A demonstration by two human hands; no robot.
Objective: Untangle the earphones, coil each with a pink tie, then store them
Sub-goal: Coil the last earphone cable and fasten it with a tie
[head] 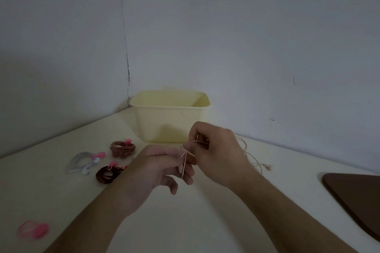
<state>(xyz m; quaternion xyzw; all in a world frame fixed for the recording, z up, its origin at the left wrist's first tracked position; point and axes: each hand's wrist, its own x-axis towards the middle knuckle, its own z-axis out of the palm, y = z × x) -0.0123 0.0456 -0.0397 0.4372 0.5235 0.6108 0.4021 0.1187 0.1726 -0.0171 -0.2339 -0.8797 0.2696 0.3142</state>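
At mid-frame, the right hand (213, 150) pinches a pale earphone cord (186, 158) and the left hand (164, 166) grips its loops, apparently mid-coil; its tail trails right. Fastening calls for a pink tie (34, 229), lower left. Three tied coils (107, 162) await the yellow tub (170, 117). Fingertips blur; the tub's inside is hidden.

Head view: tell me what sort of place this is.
Probably a home desk or table pushed into a room corner. Plain walls meet behind a pale tabletop; a cream plastic bin stands there, and a dark chair-like edge shows at right.
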